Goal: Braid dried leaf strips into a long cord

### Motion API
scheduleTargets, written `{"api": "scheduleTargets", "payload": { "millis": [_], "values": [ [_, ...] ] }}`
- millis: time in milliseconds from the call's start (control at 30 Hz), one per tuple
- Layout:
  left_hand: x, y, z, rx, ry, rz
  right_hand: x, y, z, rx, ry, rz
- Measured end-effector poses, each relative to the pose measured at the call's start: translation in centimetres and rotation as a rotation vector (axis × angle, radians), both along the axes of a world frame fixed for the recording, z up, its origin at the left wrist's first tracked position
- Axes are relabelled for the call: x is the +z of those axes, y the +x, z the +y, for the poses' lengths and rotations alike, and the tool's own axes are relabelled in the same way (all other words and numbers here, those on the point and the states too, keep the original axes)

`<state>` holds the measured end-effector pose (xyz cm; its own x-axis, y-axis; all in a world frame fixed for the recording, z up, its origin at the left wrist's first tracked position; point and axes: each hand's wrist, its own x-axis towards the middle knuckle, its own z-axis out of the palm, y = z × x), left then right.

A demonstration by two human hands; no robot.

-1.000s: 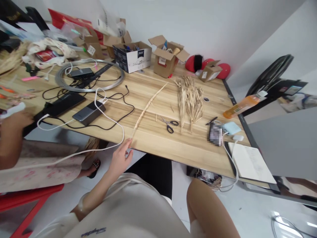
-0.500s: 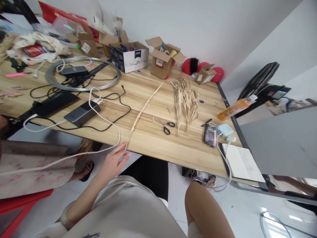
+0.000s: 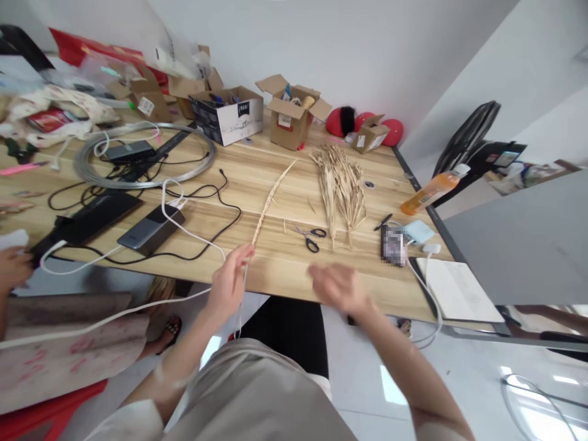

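Observation:
A long, thin straw-wrapped wire [image 3: 261, 217] lies slanting across the wooden table, its bare lower end hanging over the front edge. My left hand [image 3: 226, 285] is closed around it just below the wrapped part, thumb and fingers at the strand. To the right, my right hand [image 3: 337, 286] hovers above the table's front edge; motion smears its fingers, so whether it holds anything does not show. Black-handled scissors [image 3: 311, 237] lie beyond it with their blades pointing left. Two bundles of dry straw leaves [image 3: 342, 190] rest behind the scissors.
Cables, a grey power bank [image 3: 149, 231] and a coil of wire [image 3: 87, 174] fill the left. Open cartons [image 3: 287, 125] stand along the wall. An orange drink bottle [image 3: 429, 193] and a notebook [image 3: 459, 291] are at the right. Another person's hand [image 3: 13, 266] is at far left.
My left hand has moved up and right along the wire to the wrapped part. My right hand has come into view over the table edge. Another person's hand has appeared at the left.

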<state>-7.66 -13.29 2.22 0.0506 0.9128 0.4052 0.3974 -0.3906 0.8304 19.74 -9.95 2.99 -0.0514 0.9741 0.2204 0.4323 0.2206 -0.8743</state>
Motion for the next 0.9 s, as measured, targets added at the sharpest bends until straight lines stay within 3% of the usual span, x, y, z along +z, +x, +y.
{"api": "scheduleTargets", "payload": {
  "millis": [100, 200, 267, 367, 467, 567, 667, 800, 900],
  "values": [
    [1.6, 3.6, 4.6, -0.148, 0.032, -0.212, -0.6, 0.7, 5.1, -0.195, -0.011, -0.346],
    [2.8, 6.9, 9.4, -0.225, -0.079, -0.374, -1.3, 1.4, 10.2, -0.401, -0.1, -0.598],
    [3.1, 7.9, 12.4, -0.243, -0.163, -0.423, -1.9, 1.6, 12.2, -0.456, -0.173, -0.61],
    [3.0, 7.6, 16.3, -0.169, -0.276, -0.452, -3.0, 1.4, 13.5, -0.493, -0.173, -0.565],
    [2.4, 6.4, 18.9, -0.105, -0.367, -0.464, -3.8, 1.1, 13.7, -0.504, -0.09, -0.295],
    [1.1, 5.8, 20.0, -0.111, -0.41, -0.495, -3.9, 0.6, 13.8, -0.443, -0.03, 0.249],
    [-0.2, 5.7, 19.7, -0.206, -0.496, -0.494, -3.6, -0.8, 13.2, -0.374, -0.078, 0.62],
    [-0.7, 6.1, 18.2, -0.35, -0.639, -0.441, -3.1, -4.0, 11.1, -0.273, -0.255, 0.872],
    [-0.5, 6.4, 17.4, -0.352, -0.641, -0.401, -2.9, -5.9, 9.3, -0.141, -0.351, 0.937]
  ]
}}
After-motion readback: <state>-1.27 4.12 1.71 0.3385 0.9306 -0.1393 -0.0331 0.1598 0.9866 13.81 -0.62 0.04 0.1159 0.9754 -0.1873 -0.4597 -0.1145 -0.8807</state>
